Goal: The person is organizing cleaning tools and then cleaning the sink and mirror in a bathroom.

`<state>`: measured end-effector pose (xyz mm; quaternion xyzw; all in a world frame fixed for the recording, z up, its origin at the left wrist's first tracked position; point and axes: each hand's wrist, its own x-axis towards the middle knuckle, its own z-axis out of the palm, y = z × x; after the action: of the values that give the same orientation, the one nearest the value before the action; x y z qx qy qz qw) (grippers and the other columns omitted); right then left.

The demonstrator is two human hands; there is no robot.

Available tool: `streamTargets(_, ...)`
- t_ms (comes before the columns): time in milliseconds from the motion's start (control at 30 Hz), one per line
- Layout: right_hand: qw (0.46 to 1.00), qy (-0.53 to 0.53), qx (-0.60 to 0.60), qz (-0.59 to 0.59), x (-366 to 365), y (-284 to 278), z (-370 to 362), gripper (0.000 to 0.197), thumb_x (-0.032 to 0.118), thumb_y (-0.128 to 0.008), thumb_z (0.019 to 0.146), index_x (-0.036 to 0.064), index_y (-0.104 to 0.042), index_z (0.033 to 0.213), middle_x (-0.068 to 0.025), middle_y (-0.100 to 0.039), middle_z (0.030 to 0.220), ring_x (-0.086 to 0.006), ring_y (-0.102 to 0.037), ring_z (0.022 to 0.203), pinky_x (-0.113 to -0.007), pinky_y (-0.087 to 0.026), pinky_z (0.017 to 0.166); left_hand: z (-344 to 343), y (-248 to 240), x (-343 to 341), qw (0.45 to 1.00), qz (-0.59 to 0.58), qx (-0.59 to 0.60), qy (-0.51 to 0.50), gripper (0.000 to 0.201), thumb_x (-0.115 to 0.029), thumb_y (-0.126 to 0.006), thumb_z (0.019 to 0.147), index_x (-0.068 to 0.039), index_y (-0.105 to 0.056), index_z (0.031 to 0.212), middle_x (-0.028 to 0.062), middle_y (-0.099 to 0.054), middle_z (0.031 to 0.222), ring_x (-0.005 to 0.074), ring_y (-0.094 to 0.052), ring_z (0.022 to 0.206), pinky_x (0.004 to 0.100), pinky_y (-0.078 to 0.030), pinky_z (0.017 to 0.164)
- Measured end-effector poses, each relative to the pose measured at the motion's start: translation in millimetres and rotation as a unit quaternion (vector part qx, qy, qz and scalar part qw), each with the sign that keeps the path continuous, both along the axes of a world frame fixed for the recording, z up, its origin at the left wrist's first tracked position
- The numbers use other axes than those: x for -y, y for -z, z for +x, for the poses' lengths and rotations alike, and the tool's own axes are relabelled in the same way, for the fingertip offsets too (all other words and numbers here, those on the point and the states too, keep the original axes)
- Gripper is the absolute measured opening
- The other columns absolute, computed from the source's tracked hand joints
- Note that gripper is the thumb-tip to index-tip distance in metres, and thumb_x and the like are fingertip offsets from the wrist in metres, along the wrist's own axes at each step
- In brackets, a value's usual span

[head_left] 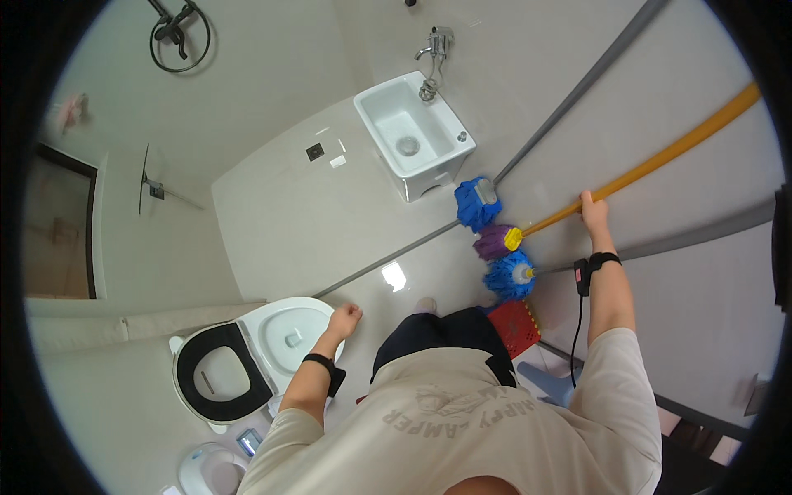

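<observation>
My right hand (594,212) is wrapped round the orange handle (652,162) of a mop with a purple head (495,242) and a yellow collar. That head rests low by the right wall, between two blue mop heads: one with a grey clamp (476,205) on its far side, and a round one (506,279) on its near side. Grey handles rise from both blue mops toward the right. My left hand (346,319) is curled closed beside the toilet bowl, with nothing visible in it.
A white mop sink (388,124) with a wall tap (437,43) stands ahead. At left is a white toilet (289,330) with its black-padded seat raised. A grey strip (396,256) crosses the tiled floor. Beside my legs lies a red mat (516,330).
</observation>
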<state>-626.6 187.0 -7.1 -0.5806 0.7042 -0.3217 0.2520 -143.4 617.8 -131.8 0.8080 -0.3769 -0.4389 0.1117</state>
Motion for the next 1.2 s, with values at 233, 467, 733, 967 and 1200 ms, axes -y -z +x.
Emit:
streamTargets(233, 0.999, -0.002, 0.027, 0.023, 3, 7, -6, 0.040, 0.032, -0.053, 0.081, -0.0070, -0.055, 0.071, -0.0130, -0.054, 0.058, -0.0244, -0.055, 0.057, -0.039, -0.043, 0.056, 9, -5, -27, 0.999, 0.035, 0.011, -0.017, 0.036, -0.033, -0.056, 0.081, -0.001, -0.061, 0.098, 0.0181, -0.064, 0.093, 0.0318, -0.060, 0.091, 0.0372, -0.046, 0.080)
streamTargets(467, 0.922, -0.043, 0.116, 0.366, -42, -3, 51, 0.079, 0.069, -0.048, 0.075, -0.0049, -0.050, 0.103, -0.0206, -0.059, 0.081, -0.0254, -0.063, 0.060, -0.033, -0.055, 0.053, 35, -15, 11, 0.995, 0.018, 0.038, -0.085, 0.037, -0.031, -0.056, 0.080, -0.001, -0.060, 0.101, 0.0191, -0.063, 0.096, 0.0320, -0.060, 0.093, 0.0378, -0.046, 0.082)
streamTargets(733, 0.913, -0.266, 0.152, 0.269, 54, 66, 194, 0.036, 0.028, -0.062, 0.081, -0.0020, -0.059, 0.102, -0.0101, -0.063, 0.083, -0.0146, -0.061, 0.074, -0.025, -0.048, 0.061, 74, -24, 175, 0.996, -0.007, 0.086, -0.031, 0.036, -0.031, -0.056, 0.082, -0.001, -0.061, 0.100, 0.0194, -0.063, 0.096, 0.0333, -0.059, 0.093, 0.0390, -0.046, 0.082)
streamTargets(967, 0.971, -0.229, 0.071, 0.010, 251, 39, 366, 0.057, 0.033, -0.068, 0.074, -0.0052, -0.052, 0.113, -0.0213, -0.061, 0.102, -0.0307, -0.059, 0.097, -0.038, -0.045, 0.085, 68, -90, 352, 0.985, -0.153, 0.031, -0.076, 0.033, -0.025, -0.056, 0.084, -0.001, -0.057, 0.105, 0.0197, -0.058, 0.105, 0.0314, -0.059, 0.091, 0.0371, -0.047, 0.079)
streamTargets(1200, 0.930, -0.215, 0.286, -0.082, 406, 94, 413, 0.066, 0.018, -0.073, 0.071, -0.0056, -0.041, 0.124, -0.0136, -0.061, 0.100, -0.0207, -0.059, 0.092, -0.031, -0.046, 0.083, 59, -97, 385, 0.974, -0.178, -0.099, -0.099, 0.030, -0.022, -0.060, 0.084, -0.003, -0.056, 0.108, 0.0144, -0.058, 0.100, 0.0192, -0.060, 0.079, 0.0302, -0.048, 0.072)
